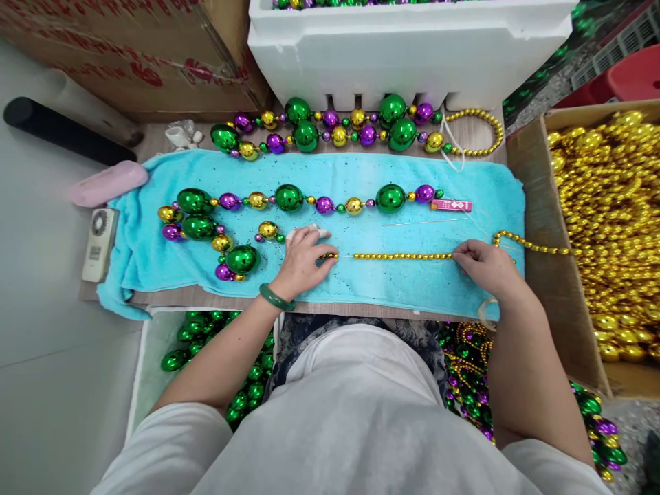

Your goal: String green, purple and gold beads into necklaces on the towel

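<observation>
My left hand (302, 262) rests on the blue towel (361, 283), thumb and index finger closed around a few small gold beads. One of its fingertips has a white wrapping. To the right, a strand of small gold beads (402, 256) lies straight along the towel, with a short gap of bare thread near my left hand. My right hand (485, 267) pinches the far end of that strand. Above it lies a long thin needle (427, 222). A garland of green, purple and gold balls (289, 198) curves around the left side, its lower end close to my left hand.
A pink packet (452, 205) lies at the garland's right end. Behind the towel is a second garland (306, 136), before a white foam box (407, 48). A cardboard box (531, 172) of gold beads stands right. A small white device (100, 244) sits left.
</observation>
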A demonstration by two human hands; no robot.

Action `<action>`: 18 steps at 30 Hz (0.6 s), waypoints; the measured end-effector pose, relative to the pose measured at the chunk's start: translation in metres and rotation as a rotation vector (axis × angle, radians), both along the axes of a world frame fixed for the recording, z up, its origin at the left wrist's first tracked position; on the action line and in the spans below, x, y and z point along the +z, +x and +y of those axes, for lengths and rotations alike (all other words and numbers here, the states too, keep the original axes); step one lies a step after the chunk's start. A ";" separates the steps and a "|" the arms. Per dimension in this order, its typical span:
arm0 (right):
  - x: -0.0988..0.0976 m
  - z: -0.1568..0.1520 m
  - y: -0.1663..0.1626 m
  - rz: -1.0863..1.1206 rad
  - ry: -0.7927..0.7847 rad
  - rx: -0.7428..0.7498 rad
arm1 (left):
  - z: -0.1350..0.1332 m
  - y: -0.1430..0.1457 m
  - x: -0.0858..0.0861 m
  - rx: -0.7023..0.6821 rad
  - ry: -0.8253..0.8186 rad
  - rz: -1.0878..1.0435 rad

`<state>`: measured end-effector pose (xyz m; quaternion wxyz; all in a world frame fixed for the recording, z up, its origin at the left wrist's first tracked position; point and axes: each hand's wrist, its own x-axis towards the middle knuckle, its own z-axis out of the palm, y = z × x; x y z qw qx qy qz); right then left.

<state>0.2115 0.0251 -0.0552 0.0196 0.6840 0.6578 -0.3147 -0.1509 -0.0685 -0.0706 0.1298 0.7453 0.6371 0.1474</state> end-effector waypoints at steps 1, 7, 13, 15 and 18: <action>0.001 0.000 -0.001 -0.003 0.000 -0.001 | 0.000 0.000 0.000 0.002 -0.003 -0.002; 0.001 -0.002 -0.001 0.000 0.016 0.013 | 0.006 0.022 0.006 -0.040 0.000 -0.036; -0.002 -0.003 0.001 0.042 0.031 0.018 | 0.015 0.047 0.001 -0.064 -0.022 -0.056; -0.002 -0.003 0.001 0.046 0.035 0.017 | 0.015 0.045 0.000 -0.060 -0.016 -0.046; -0.001 -0.003 0.001 0.040 0.036 0.024 | 0.012 0.035 0.001 -0.046 0.001 -0.021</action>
